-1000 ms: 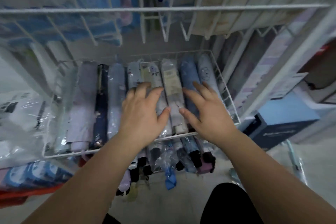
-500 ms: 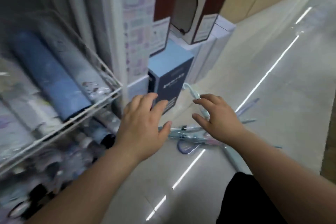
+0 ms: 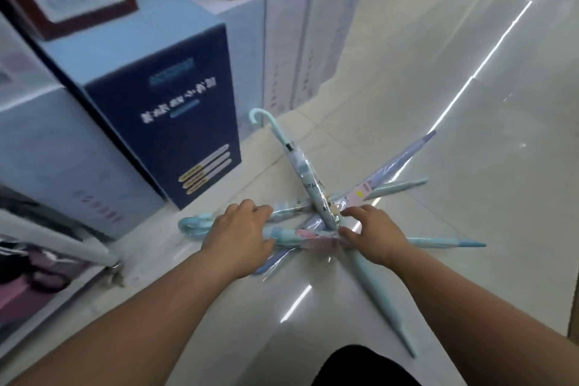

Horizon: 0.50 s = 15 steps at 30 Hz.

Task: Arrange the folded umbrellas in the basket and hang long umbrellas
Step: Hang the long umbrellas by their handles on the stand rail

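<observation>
Several long umbrellas in clear sleeves lie crossed in a heap on the shiny floor. A mint one with a hooked handle [image 3: 300,166] lies on top, pointing away from me. A lilac one [image 3: 404,160] points far right, and a pale blue one [image 3: 382,301] points near right. Curved blue handles [image 3: 192,226] stick out at the left. My left hand [image 3: 241,238] lies over the left side of the heap with its fingers curled downward. My right hand [image 3: 372,235] is at the crossing point, thumb and fingers apart beside the mint umbrella. The basket is out of view.
A navy and light-blue carton [image 3: 175,122] stands on the floor just beyond my left hand, with white cartons [image 3: 300,41] behind it. The rack's white leg and foot [image 3: 114,266] are at the left. Glossy tiled floor [image 3: 470,135] stretches to the right.
My view has swung from the wire basket of folded umbrellas to the floor on the right. Both hands left the basket and came down onto the heap of long umbrellas.
</observation>
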Available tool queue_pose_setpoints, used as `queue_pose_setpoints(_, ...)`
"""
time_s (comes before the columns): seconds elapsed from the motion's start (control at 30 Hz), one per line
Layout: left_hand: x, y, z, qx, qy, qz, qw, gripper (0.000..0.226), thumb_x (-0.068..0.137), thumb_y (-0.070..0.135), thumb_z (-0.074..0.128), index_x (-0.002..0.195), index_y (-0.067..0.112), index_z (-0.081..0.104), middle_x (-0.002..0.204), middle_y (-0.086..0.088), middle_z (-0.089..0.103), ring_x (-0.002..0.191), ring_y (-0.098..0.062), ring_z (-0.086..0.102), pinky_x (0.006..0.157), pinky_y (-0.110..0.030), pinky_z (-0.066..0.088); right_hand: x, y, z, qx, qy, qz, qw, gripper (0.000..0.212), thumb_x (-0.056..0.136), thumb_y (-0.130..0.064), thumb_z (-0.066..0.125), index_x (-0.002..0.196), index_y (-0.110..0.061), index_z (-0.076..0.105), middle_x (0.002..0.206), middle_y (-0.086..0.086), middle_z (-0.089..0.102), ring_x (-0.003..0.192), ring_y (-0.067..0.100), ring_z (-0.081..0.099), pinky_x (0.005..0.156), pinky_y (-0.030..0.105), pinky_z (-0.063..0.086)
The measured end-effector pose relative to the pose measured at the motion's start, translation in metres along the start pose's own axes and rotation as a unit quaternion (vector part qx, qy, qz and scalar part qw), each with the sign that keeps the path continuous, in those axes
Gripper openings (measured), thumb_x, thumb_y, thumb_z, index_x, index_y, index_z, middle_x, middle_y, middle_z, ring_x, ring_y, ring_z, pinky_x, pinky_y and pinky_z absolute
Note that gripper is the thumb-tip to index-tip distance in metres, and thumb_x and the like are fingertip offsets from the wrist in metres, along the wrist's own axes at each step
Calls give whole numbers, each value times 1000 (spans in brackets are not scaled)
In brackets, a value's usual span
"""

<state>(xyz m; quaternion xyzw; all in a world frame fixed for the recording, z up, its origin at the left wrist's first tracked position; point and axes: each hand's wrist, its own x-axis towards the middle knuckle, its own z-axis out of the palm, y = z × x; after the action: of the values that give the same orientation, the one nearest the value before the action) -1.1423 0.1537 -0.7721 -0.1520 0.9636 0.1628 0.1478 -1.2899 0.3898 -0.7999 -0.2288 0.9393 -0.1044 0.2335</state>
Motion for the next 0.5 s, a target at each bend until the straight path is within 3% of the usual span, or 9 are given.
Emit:
queue_pose_setpoints(0.13, 32, 12, 53, -48, -50, -44, 997, 58, 94, 49, 53, 148, 39, 38, 142, -4, 50, 129, -27, 49, 104, -40, 45, 33, 33, 37, -68, -53, -30, 996, 49, 90, -56, 57, 136, -37, 56, 134, -1, 58, 124, 26, 51, 103, 37, 42)
queue_pose_setpoints(0.27, 46, 21, 98, -89, -125, -104, 983, 63, 100, 53, 45, 157, 42, 19, 152, -6, 47, 138, -29, 45, 111, -39, 40, 57, 51, 61, -93, -72, -60, 991, 46, 93, -55, 52, 135, -35, 55, 127, 2, 60, 118, 28, 52, 100, 37, 44)
queue_pose_setpoints(0.4, 51, 32, 121, -135, -173, -144, 965, 61, 105, 42, 38, 160, 36, 12, 144, 4, 57, 140, -17, 46, 124, -40, 5, 64, 67, 72, -122, -82, -65, 987, 45, 94, -61, 46, 131, -37, 54, 117, 1, 55, 110, 28, 55, 92, 38, 45)
queue_pose_setpoints(0.5, 56, 36, 138, -204, -177, -184, 945, 59, 106, 38, 38, 160, 36, 13, 145, 4, 57, 133, -15, 52, 109, -25, 8, 64, 78, 75, -114, -93, -82, 986, 40, 97, -57, 43, 131, -38, 51, 112, 1, 52, 102, 28, 59, 85, 37, 46)
